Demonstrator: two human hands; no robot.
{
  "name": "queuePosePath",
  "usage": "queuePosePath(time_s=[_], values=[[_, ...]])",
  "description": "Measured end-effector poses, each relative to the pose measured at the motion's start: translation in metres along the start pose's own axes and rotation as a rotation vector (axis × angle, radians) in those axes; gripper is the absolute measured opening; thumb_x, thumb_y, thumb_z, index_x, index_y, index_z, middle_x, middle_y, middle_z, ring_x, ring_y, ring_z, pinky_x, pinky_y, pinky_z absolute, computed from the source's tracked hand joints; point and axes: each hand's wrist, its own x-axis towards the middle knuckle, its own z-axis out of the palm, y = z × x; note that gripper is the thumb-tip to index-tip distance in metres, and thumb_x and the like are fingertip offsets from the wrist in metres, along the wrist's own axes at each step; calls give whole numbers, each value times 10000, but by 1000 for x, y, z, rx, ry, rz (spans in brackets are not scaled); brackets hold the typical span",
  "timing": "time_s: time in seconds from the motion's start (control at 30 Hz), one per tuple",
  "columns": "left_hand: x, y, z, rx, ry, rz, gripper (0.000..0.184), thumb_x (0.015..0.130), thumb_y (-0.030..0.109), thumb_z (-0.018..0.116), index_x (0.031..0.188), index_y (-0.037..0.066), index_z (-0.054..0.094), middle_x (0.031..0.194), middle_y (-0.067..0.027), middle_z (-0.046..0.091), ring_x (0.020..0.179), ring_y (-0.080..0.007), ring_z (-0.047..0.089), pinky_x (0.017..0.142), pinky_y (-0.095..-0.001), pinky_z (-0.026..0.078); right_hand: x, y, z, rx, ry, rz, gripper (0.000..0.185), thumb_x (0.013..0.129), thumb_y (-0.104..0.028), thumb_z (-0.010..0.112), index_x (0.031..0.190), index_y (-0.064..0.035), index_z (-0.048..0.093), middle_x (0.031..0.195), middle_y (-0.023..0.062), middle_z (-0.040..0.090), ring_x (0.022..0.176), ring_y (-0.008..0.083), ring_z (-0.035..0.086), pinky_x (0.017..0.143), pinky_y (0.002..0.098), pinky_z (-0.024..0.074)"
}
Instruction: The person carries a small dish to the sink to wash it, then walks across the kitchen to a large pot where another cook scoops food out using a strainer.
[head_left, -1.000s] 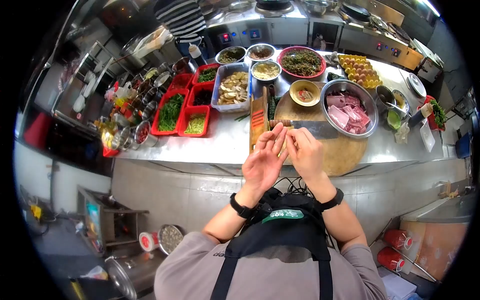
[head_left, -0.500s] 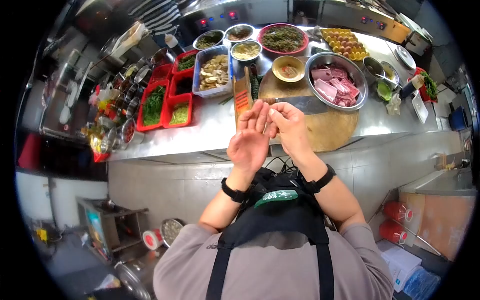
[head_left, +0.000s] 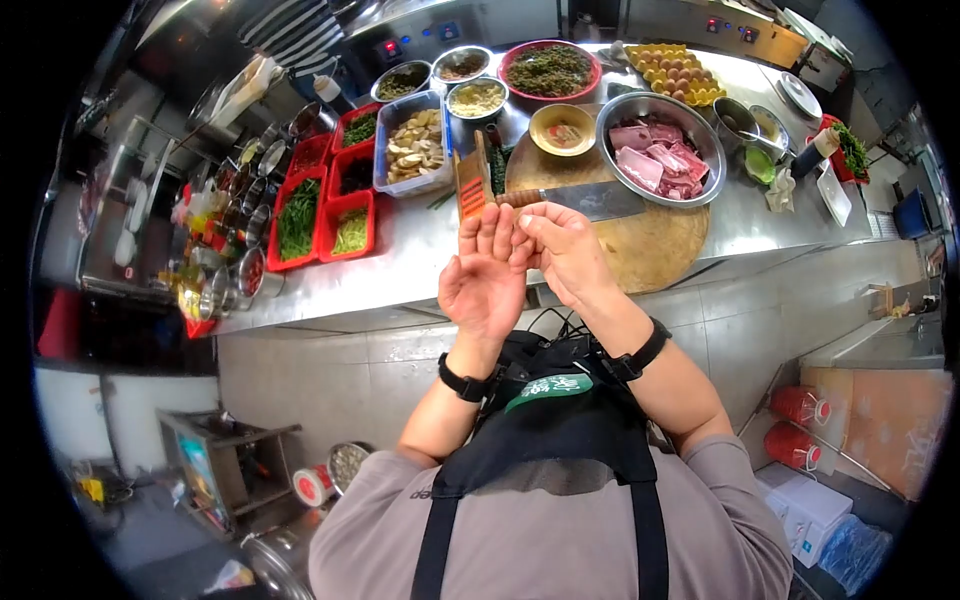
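Observation:
My left hand [head_left: 484, 280] is palm up and open, its fingers stretched toward the counter. My right hand [head_left: 568, 255] touches the left fingertips, thumb and fingers pressed together; anything between them is too small to make out. Just beyond the hands, a cleaver [head_left: 600, 200] lies across the round wooden cutting board [head_left: 655, 245]. A yellow bowl [head_left: 562, 131] stands on the board's far part, beside a steel bowl of raw meat [head_left: 660, 160]. A wooden slicer [head_left: 472, 187] with orange-red stripes lies beyond my left fingertips.
On the steel counter [head_left: 400, 260] stand red baskets of vegetables [head_left: 296, 222], a clear tub of pale slices [head_left: 414, 145], a red basin of greens [head_left: 549, 71] and an egg tray [head_left: 678, 75]. A person in a striped top [head_left: 290, 32] stands behind the counter.
The view has shifted, so the counter items appear farther left and higher. My hands stay together; the left palm now faces up more fully, and the right fingers remain at its fingertips.

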Motion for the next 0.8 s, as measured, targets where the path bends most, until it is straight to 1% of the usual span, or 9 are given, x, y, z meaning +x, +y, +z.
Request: queuePosePath(time_s=[0.17,0.23,0.27,0.33,0.37,0.43,0.5,0.57,0.8], values=[[0,4,-2,-84,28,-18,462,892,340,518,1292,109,500,1396,-86,466,1318,-237,385,976,-377,361,-8,-6,9,-104,15,-48,93,884,-70,577,909,19,581,764,74,621,591,134,622,522,248,511],[0,9,-3,-188,24,-95,425,888,338,548,1258,132,512,1286,-52,539,1176,-193,481,955,-380,368,-14,-13,15,-205,6,-89,93,877,-54,582,920,28,586,766,69,619,592,122,616,522,242,504],[1,9,-3,-187,26,-96,425,888,338,548,1258,132,512,1286,-52,539,1176,-193,481,955,-380,368,-15,-14,17,-307,-3,-129,97,870,-38,588,931,37,591,767,64,618,594,109,609,522,236,497],[5,10,7,-332,-115,-136,398,876,335,560,1206,122,503,1157,-51,536,1105,-188,495,983,-433,343,-17,-12,17,-352,2,-181,96,862,-28,592,926,43,595,771,58,617,602,97,600,524,228,486],[5,11,11,-331,-111,-136,398,876,335,560,1206,122,503,1157,-51,536,1105,-188,495,983,-433,343,-18,-11,17,-398,7,-233,94,854,-18,596,920,48,598,776,52,616,609,85,592,526,220,476],[5,11,16,-301,45,-78,377,858,325,598,1172,134,511,984,-26,488,937,-168,478,988,-436,329,-21,-13,20,-522,33,-291,90,839,-18,605,907,40,599,764,48,608,615,85,587,528,227,469],[5,12,16,-330,28,-86,381,855,315,606,1176,134,510,971,-25,482,930,-168,473,997,-433,318,-24,-19,22,-648,60,-353,87,824,-18,613,894,32,600,752,45,600,621,85,583,530,234,463],[6,12,16,-361,8,-94,385,851,304,613,1181,134,509,957,-23,476,922,-168,468,1005,-430,307,-26,-26,22,-987,61,-467,102,791,-33,645,876,6,604,736,67,578,623,119,581,536,269,456],[5,11,16,-350,2,-87,393,849,298,617,1183,120,510,951,-33,476,898,-171,461,966,-375,328,-25,-22,19,-1168,-7,-724,84,795,-97,650,861,-51,626,771,98,590,644,262,600,546,348,470]])
